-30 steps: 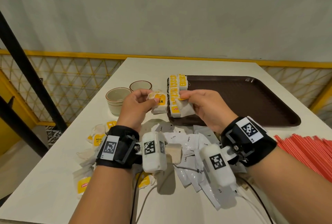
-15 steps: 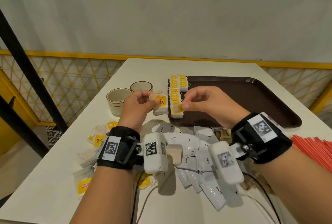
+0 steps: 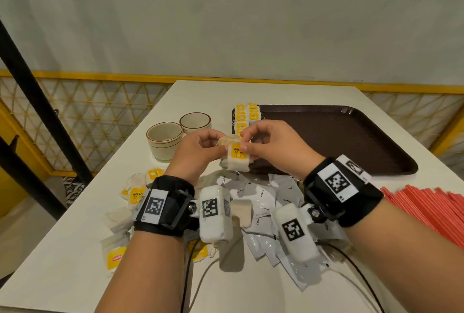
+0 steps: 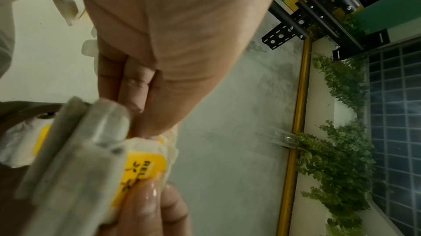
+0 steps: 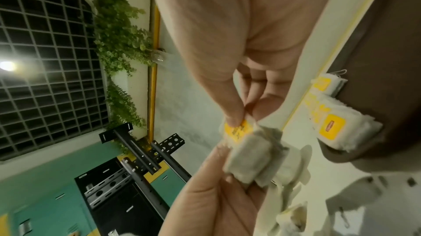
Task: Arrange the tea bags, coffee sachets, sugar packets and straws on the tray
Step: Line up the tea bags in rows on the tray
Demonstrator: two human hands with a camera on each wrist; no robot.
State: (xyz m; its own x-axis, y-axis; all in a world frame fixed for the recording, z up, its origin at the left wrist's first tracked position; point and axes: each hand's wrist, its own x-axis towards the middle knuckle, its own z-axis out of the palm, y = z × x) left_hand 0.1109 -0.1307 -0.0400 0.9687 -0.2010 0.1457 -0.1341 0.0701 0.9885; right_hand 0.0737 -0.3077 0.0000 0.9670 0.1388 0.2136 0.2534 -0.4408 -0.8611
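Sorting tea bags: tray (image 3: 351, 141) on table (image 3: 75, 250), one row of bags (image 3: 242, 116) laid along its left edge, sachets (image 3: 263, 202) and straws (image 3: 426, 207) off-tray. Left hand (image 3: 198, 151) clamped on small stack (image 3: 237, 162) just before tray corner; right hand (image 3: 271, 144) pinching top bag's yellow tag (image 5: 238, 130). Next, judged: peel one off, lay beside row.

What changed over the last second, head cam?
The right hand let go of the tea bag it was laying on the row in the tray, moved left, and now pinches the top of the tea bag held by the left hand. Cups, sachets and straws stayed put.
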